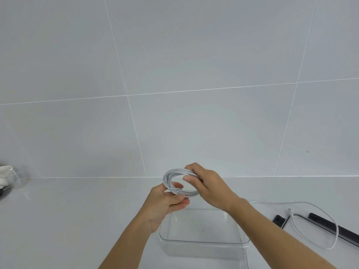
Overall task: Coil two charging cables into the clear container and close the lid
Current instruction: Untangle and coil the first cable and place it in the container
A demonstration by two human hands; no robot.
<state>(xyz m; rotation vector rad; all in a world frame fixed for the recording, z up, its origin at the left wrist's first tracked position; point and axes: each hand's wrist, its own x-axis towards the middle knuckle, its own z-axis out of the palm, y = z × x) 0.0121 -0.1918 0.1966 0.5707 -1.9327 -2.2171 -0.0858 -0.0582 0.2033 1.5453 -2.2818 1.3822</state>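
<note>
Pale grey worktop (pixel 77 220) runs back to a tiled wall of the same tone, and nearest the camera stands the clear container (pixel 204 243), open and seemingly empty. Just right of it a second white cable (pixel 314 205) lies loose, looping over a dark-edged piece that is probably the lid (pixel 330 226), though the frame edge cuts it off. Above the container's far rim, both hands hold the coiled cable (pixel 175 181) in the air: the left hand (pixel 167 202) pinches the near side of the ring with thumb and fingers, while the right hand (pixel 206 189) is closed around the far side. By the look of it, one cable is wound but not yet inside; the second cable and the lid remain. At the far left edge, a glass vessel (pixel 11 179) with something white in it is too cropped to identify.
</note>
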